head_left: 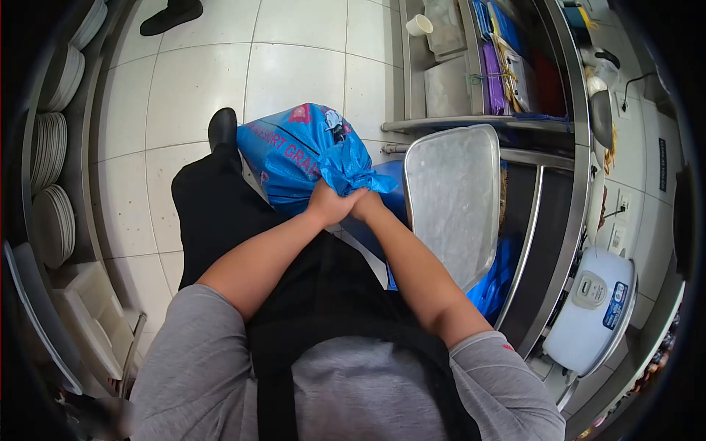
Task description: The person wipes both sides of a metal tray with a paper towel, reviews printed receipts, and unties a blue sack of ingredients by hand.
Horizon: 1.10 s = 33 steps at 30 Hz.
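A full blue sack (pixel 283 158), printed with pink letters that read in part "SHORT GRAI", stands on the floor in front of me, close to my black boot. Its top is gathered into a bunched neck. My left hand (pixel 332 205) is closed around that neck, its fingers wrapped round the plastic. Pressed against it from the right, my right hand (pixel 366 203) is also closed on the gathered neck. A loose frill of blue plastic sticks out above both hands. Some of my fingers are hidden behind the bunch.
A metal tray (pixel 452 206) leans upright at my right, beside a steel shelf unit (pixel 478 123) holding folded bags and containers. Stacked plates (pixel 50 151) fill the rack at left. A white rice cooker (pixel 590 309) sits at far right. Another person's shoe (pixel 170 16) shows at the top.
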Available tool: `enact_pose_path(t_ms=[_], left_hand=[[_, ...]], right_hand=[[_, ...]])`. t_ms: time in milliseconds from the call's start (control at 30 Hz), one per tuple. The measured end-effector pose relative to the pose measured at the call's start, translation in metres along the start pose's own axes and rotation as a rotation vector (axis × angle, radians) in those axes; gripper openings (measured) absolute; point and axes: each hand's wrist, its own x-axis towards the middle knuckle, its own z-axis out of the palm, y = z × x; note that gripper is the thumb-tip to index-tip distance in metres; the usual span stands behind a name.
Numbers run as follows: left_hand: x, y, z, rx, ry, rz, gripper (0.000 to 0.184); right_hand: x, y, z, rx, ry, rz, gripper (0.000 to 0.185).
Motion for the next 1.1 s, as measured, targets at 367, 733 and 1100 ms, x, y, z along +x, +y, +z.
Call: enact_pose_path(t_ms=[367,733,1100], left_hand=[[-0.001,0.026,-0.025,0.136,-0.118,0.082,0.035],[0.109,0.022,0.028,-0.224,-0.001,-0.081,0.032],[0.034,-0.005,-0.036,0.777,-0.136,0.41,0.068]], right_hand=[[-0.028,-0.034,0.015,0.293,0.326,-0.168,0.045],[0.001,-0.017,-0.013,0.476,0.778,0.346,0.03],[-0.022,-0.028,0.017,0.535,0.731,0.322,0.027]])
